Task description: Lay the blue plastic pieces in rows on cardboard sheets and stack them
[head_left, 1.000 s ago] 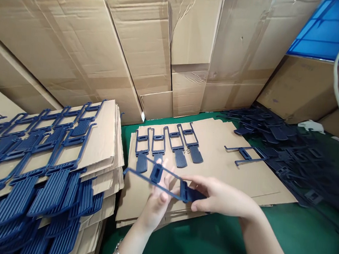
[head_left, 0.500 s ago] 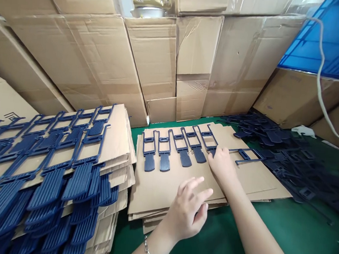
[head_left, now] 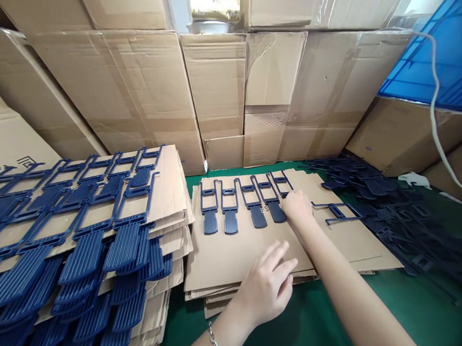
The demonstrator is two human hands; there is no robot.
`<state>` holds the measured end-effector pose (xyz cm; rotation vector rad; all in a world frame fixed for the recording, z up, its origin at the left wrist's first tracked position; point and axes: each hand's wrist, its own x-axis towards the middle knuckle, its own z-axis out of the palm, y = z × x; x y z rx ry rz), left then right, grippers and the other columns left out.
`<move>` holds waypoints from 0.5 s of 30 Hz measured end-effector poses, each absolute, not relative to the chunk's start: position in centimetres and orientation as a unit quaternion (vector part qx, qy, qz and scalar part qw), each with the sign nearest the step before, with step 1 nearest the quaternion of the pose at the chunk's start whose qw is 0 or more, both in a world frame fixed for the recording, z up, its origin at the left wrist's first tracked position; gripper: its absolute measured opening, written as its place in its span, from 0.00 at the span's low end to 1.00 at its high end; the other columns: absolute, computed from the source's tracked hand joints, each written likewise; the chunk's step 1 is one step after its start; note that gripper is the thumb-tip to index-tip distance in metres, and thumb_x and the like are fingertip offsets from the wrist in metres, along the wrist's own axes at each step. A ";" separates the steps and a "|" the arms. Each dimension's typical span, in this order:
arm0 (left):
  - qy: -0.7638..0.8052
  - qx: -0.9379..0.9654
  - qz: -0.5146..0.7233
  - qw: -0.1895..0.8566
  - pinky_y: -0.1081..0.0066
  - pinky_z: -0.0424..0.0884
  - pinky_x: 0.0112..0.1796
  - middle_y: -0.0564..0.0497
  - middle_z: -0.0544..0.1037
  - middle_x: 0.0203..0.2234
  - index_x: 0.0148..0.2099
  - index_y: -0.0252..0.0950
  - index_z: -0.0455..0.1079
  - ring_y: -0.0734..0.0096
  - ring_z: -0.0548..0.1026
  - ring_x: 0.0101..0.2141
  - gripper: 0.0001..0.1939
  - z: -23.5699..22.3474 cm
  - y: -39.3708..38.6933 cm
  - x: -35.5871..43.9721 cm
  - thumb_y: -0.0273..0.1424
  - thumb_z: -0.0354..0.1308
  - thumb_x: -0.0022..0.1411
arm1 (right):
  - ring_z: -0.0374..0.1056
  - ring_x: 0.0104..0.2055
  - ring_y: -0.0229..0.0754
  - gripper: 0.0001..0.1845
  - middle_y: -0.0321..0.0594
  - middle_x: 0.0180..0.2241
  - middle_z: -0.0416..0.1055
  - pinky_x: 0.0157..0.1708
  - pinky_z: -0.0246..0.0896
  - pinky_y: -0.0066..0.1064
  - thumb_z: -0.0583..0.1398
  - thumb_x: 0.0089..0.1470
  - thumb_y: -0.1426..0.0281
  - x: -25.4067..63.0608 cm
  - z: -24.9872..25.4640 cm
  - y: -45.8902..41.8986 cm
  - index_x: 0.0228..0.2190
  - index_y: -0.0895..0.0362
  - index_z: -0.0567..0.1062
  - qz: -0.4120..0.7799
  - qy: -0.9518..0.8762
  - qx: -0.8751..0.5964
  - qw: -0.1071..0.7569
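My right hand [head_left: 298,206] is closed over the lower end of a dark blue plastic frame [head_left: 280,179], the rightmost of a row on flat cardboard sheets [head_left: 225,266]. Its ribbed paddle end is hidden under my fingers. To its left lie several like pieces, among them a blue frame with a ribbed paddle [head_left: 274,211]. My left hand [head_left: 269,282] hovers at the front of the cardboard, holding nothing, its fingers loosely bent and apart. A silver chain bracelet [head_left: 216,342] circles the left wrist.
A tall stack of cardboard layers [head_left: 163,190] bearing many blue frames stands at left. A jumbled pile of dark frames [head_left: 392,219] lies at right, with one frame [head_left: 340,213] reaching onto the cardboard. Cartons [head_left: 212,88] wall the back; a white cable [head_left: 434,102] hangs at right.
The view has shifted slightly, so most things sit a little further right. My right hand has moved slightly up along the rightmost frame, covering its paddle. My left hand's fingers have drawn somewhat closer together.
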<state>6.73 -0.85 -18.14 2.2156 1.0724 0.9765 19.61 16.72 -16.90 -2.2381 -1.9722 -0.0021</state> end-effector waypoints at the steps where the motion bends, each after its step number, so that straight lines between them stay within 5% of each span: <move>1: 0.376 0.825 0.332 0.261 0.56 0.64 0.46 0.39 0.69 0.48 0.52 0.34 0.66 0.56 0.66 0.48 0.19 -18.0 -0.8 6.7 0.27 0.42 0.60 | 0.60 0.45 0.51 0.18 0.58 0.41 0.63 0.41 0.55 0.34 0.49 0.52 0.77 19.7 -17.0 16.6 0.42 0.72 0.70 -0.001 -0.661 -0.746 0.079; 4: 0.350 0.848 0.296 0.267 0.63 0.70 0.35 0.40 0.76 0.31 0.47 0.31 0.70 0.60 0.73 0.32 0.19 -17.8 -0.9 6.7 0.26 0.41 0.60 | 0.60 0.45 0.51 0.17 0.57 0.41 0.63 0.41 0.55 0.34 0.49 0.53 0.75 19.9 -17.1 16.3 0.41 0.72 0.69 -0.002 -0.665 -0.742 0.080; 11: 0.346 0.884 0.263 0.174 0.68 0.66 0.21 0.44 0.76 0.23 0.41 0.32 0.72 0.64 0.72 0.22 0.16 -18.2 -1.5 7.0 0.26 0.43 0.58 | 0.61 0.43 0.50 0.18 0.58 0.38 0.64 0.41 0.55 0.34 0.50 0.55 0.71 20.1 -16.1 14.6 0.39 0.73 0.70 -0.006 -0.670 -0.737 0.086; 15: 0.337 0.902 0.250 0.107 0.70 0.63 0.18 0.47 0.75 0.20 0.40 0.33 0.71 0.66 0.71 0.19 0.14 -18.3 -1.4 7.1 0.26 0.45 0.57 | 0.62 0.44 0.49 0.21 0.53 0.40 0.64 0.42 0.56 0.35 0.49 0.57 0.63 22.2 -14.1 12.5 0.43 0.66 0.69 -0.028 -0.683 -0.703 0.199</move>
